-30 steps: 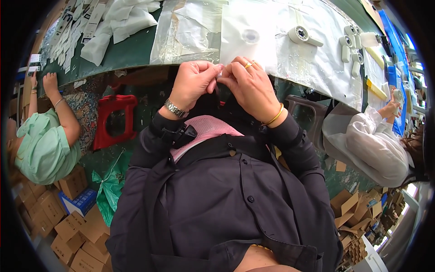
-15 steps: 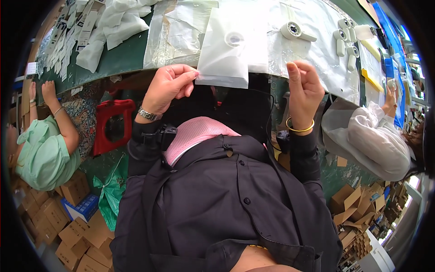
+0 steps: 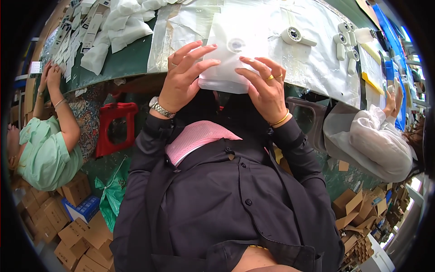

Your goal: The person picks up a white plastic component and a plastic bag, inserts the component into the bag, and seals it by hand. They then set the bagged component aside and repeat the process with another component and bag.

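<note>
From the head view, we're looking down on a translucent white pouch [image 3: 228, 68] lying at the near middle of the counter [image 3: 124, 59], its near end overhanging the edge, with a round piece [image 3: 236, 45] showing through towards the far end. And here come both hands into play: the left hand [image 3: 185, 75] is over the pouch's left side, fingers fanned wide, and the right hand [image 3: 268, 86] mirrors it opposite, fingers spread too, thumb down by the near corner. Neither closes around anything; whether the fingertips press or just hover, we can't tell. We judge this to be the settling and flattening of the filled pouch. Next, it seems to call for an even touch, both sides together, keeping the near edge straight. Off to the right, a white round-headed device [image 3: 293, 35] lies apart; soft white pouches [image 3: 129, 34] heap up far left.
</note>
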Demonstrator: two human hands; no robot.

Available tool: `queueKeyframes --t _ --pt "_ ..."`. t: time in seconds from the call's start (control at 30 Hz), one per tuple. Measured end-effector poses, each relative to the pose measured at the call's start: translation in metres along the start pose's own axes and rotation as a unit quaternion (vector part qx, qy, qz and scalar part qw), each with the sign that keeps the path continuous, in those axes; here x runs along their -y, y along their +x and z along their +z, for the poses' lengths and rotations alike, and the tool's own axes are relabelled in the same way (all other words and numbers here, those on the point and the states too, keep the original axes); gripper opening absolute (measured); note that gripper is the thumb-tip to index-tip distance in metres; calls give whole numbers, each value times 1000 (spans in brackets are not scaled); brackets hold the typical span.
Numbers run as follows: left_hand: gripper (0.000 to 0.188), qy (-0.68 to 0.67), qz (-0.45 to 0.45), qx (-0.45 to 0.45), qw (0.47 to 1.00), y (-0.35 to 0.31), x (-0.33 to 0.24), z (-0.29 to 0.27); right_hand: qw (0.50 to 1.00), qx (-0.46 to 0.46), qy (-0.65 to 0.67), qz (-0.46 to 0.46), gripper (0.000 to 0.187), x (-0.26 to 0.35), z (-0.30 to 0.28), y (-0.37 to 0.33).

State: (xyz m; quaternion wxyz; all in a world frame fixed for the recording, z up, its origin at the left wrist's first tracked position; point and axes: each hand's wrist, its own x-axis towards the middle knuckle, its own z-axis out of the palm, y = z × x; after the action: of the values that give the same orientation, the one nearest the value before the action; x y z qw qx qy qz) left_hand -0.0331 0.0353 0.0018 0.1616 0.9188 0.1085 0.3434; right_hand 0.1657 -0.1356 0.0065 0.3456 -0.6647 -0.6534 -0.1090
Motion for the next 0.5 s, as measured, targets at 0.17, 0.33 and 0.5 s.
queueKeyframes --t 0.17,0.33,0.5 --pt "27 -62 -22 -11 998 7 6 8 996 -28 83 27 17 -7 5 9" --pt "8 -109 -148 -106 977 21 -1 25 969 -47 170 175 17 -10 13 21" --pt "22 -135 -229 -154 952 31 8 41 941 -26 191 278 38 -14 12 37"
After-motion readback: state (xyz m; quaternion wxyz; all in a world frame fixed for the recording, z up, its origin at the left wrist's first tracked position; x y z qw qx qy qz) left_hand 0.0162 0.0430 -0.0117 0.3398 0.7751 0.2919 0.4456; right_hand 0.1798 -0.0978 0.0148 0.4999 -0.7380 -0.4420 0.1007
